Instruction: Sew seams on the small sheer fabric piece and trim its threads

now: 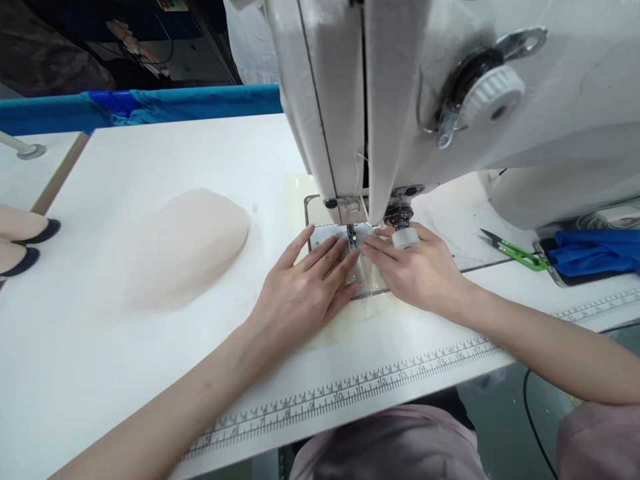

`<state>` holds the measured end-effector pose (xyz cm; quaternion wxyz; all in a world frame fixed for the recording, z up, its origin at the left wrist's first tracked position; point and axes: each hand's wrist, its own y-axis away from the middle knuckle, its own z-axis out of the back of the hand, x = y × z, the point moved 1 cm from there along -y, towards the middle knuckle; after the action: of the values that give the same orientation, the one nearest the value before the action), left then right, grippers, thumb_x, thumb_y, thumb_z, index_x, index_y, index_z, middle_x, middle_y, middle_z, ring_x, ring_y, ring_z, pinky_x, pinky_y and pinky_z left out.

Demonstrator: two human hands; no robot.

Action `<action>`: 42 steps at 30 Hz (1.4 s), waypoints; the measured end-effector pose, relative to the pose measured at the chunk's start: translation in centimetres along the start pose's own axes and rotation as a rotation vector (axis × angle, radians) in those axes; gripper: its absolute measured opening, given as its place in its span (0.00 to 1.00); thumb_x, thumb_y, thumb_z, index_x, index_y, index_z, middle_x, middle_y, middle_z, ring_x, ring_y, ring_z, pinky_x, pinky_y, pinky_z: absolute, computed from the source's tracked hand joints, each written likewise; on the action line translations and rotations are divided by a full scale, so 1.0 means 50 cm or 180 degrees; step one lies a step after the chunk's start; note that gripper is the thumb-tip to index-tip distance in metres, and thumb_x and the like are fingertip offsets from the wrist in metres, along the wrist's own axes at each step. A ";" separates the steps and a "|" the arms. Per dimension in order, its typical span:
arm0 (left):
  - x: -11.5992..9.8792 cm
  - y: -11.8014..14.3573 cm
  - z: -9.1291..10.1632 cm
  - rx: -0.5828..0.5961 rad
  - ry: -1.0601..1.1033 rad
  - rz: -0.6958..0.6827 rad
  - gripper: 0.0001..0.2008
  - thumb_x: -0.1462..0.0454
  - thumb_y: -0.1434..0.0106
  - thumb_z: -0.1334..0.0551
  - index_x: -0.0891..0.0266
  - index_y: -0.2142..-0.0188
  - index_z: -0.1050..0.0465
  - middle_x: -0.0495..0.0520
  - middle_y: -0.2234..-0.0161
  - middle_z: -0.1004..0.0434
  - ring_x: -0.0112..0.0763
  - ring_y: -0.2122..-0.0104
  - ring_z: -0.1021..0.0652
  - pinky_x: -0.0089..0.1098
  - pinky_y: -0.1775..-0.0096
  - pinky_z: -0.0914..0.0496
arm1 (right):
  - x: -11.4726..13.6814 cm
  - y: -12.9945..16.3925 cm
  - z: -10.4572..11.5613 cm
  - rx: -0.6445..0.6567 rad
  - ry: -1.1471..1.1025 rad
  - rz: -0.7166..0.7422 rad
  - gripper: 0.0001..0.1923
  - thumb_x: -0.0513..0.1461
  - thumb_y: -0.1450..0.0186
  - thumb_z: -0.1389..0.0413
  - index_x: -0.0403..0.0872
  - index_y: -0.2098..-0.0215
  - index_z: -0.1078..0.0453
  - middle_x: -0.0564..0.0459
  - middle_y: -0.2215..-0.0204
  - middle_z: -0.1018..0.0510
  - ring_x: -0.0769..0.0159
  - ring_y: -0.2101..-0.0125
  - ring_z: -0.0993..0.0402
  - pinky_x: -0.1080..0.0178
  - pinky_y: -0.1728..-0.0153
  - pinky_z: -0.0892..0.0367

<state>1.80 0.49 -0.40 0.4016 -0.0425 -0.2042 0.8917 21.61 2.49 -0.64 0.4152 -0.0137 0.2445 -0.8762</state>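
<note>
Two flat hands, left hand [305,287] and right hand [417,270], fingers spread narrowly, are pressed on sheer fabric [367,280] beneath the sewing machine [400,100].

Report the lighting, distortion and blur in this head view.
Head view: even, bright light washes the white table pale, with soft shadows only under the left hand and right hand. Wide-angle distortion bows the printed ruler and swells the sewing machine. The sheer fabric at the needle is hard to make out; the background top left is dark.
</note>
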 end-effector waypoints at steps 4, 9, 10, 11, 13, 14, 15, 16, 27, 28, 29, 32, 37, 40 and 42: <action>-0.001 -0.001 0.001 0.0024 -0.0073 -0.0005 0.18 0.60 0.32 0.43 0.70 0.48 0.29 0.64 0.50 0.24 0.46 0.48 0.25 0.53 0.40 0.37 | 0.000 -0.001 0.001 -0.0060 0.0091 0.0044 0.15 0.29 0.35 0.52 0.43 0.62 0.24 0.49 0.59 0.18 0.62 0.59 0.26 0.56 0.54 0.37; -0.002 -0.002 0.000 0.0007 -0.0114 -0.0009 0.19 0.59 0.32 0.44 0.69 0.47 0.30 0.64 0.50 0.24 0.45 0.48 0.24 0.54 0.41 0.37 | -0.001 -0.001 0.002 -0.0041 0.0128 0.0048 0.13 0.29 0.35 0.51 0.41 0.62 0.24 0.48 0.59 0.18 0.63 0.58 0.26 0.57 0.54 0.37; -0.002 -0.002 0.000 0.0001 -0.0114 -0.0009 0.19 0.59 0.32 0.44 0.69 0.47 0.30 0.64 0.50 0.24 0.45 0.48 0.24 0.54 0.41 0.37 | -0.002 -0.001 0.002 -0.0061 0.0135 0.0050 0.13 0.29 0.35 0.51 0.41 0.62 0.24 0.48 0.59 0.18 0.63 0.58 0.26 0.57 0.53 0.37; -0.003 -0.002 0.000 -0.0006 -0.0110 -0.0008 0.19 0.59 0.32 0.43 0.69 0.47 0.29 0.64 0.51 0.23 0.46 0.48 0.24 0.54 0.41 0.37 | -0.002 0.000 0.001 -0.0084 0.0140 0.0052 0.14 0.29 0.35 0.51 0.41 0.62 0.24 0.49 0.59 0.18 0.63 0.58 0.26 0.57 0.53 0.37; -0.003 -0.002 0.000 -0.0025 -0.0094 -0.0004 0.18 0.60 0.32 0.43 0.70 0.48 0.29 0.65 0.51 0.23 0.46 0.49 0.24 0.55 0.41 0.37 | -0.002 0.001 -0.001 -0.0115 0.0142 0.0057 0.14 0.29 0.35 0.52 0.42 0.62 0.24 0.49 0.60 0.18 0.63 0.58 0.26 0.57 0.52 0.37; -0.003 -0.002 0.000 -0.0032 -0.0082 0.0002 0.18 0.60 0.32 0.43 0.70 0.48 0.29 0.65 0.51 0.24 0.46 0.49 0.24 0.55 0.41 0.37 | -0.002 0.002 -0.002 -0.0100 0.0139 0.0053 0.14 0.29 0.35 0.52 0.42 0.61 0.24 0.49 0.60 0.18 0.63 0.58 0.26 0.57 0.52 0.37; -0.003 -0.003 0.000 -0.0040 -0.0067 0.0007 0.18 0.60 0.32 0.43 0.70 0.48 0.29 0.66 0.51 0.24 0.47 0.49 0.24 0.55 0.41 0.37 | -0.001 0.002 -0.004 -0.0079 0.0131 0.0046 0.14 0.29 0.35 0.52 0.42 0.61 0.24 0.49 0.60 0.18 0.63 0.57 0.26 0.56 0.52 0.37; -0.003 -0.003 0.000 -0.0052 -0.0048 0.0014 0.19 0.60 0.32 0.43 0.70 0.48 0.29 0.66 0.51 0.24 0.47 0.49 0.24 0.55 0.41 0.37 | -0.001 0.003 -0.005 -0.0058 0.0121 0.0037 0.14 0.29 0.35 0.52 0.43 0.61 0.24 0.49 0.60 0.18 0.62 0.56 0.26 0.56 0.51 0.37; 0.000 -0.002 -0.007 -0.0104 -0.0001 0.0117 0.18 0.59 0.33 0.43 0.68 0.48 0.28 0.64 0.50 0.24 0.46 0.48 0.25 0.54 0.40 0.38 | 0.000 0.004 -0.007 -0.0010 -0.0001 0.0010 0.15 0.29 0.35 0.52 0.43 0.57 0.25 0.48 0.58 0.19 0.61 0.57 0.27 0.55 0.51 0.38; 0.001 0.000 -0.006 -0.0129 -0.0020 0.0104 0.19 0.58 0.33 0.43 0.68 0.48 0.29 0.65 0.50 0.24 0.46 0.48 0.25 0.54 0.41 0.38 | 0.000 0.005 -0.005 -0.0037 -0.0045 0.0029 0.15 0.29 0.35 0.52 0.42 0.56 0.26 0.48 0.58 0.19 0.61 0.57 0.27 0.55 0.51 0.38; 0.001 0.001 -0.003 -0.0166 -0.0030 0.0071 0.20 0.57 0.33 0.42 0.68 0.48 0.29 0.65 0.50 0.24 0.47 0.49 0.24 0.55 0.41 0.38 | 0.001 0.005 -0.003 -0.0068 -0.0109 0.0067 0.15 0.29 0.35 0.52 0.42 0.56 0.26 0.48 0.58 0.19 0.61 0.58 0.27 0.55 0.52 0.38; 0.003 0.007 0.009 -0.0222 0.0076 -0.0294 0.24 0.51 0.35 0.42 0.67 0.49 0.28 0.64 0.53 0.22 0.46 0.51 0.23 0.54 0.42 0.36 | 0.005 0.006 0.007 -0.0108 -0.0296 0.0262 0.14 0.29 0.36 0.52 0.41 0.58 0.26 0.49 0.59 0.20 0.63 0.60 0.27 0.58 0.55 0.37; 0.002 0.015 0.019 -0.0265 0.0031 -0.0818 0.12 0.62 0.36 0.39 0.69 0.57 0.26 0.62 0.57 0.20 0.42 0.57 0.21 0.42 0.51 0.26 | 0.004 0.006 0.027 0.0053 -0.0586 0.0436 0.12 0.33 0.38 0.51 0.41 0.59 0.28 0.50 0.60 0.21 0.64 0.66 0.29 0.60 0.59 0.38; -0.001 0.016 0.016 -0.0431 0.0115 -0.0629 0.07 0.71 0.37 0.42 0.69 0.60 0.27 0.60 0.59 0.19 0.38 0.60 0.20 0.38 0.54 0.25 | 0.005 0.007 0.030 0.0185 -0.0832 0.0426 0.18 0.46 0.36 0.49 0.40 0.57 0.29 0.47 0.59 0.22 0.60 0.63 0.29 0.58 0.60 0.38; -0.003 0.015 0.013 -0.0469 0.0306 -0.0439 0.06 0.70 0.37 0.41 0.69 0.60 0.28 0.59 0.61 0.19 0.37 0.61 0.19 0.37 0.56 0.24 | 0.007 0.007 0.027 0.0141 -0.0750 0.0363 0.21 0.50 0.35 0.48 0.41 0.57 0.29 0.48 0.59 0.21 0.60 0.62 0.28 0.58 0.60 0.37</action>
<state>1.20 -0.28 -0.13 0.4672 -0.1005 -0.2521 0.8415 21.95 1.48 0.35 0.4904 -0.0934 0.1751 -0.8486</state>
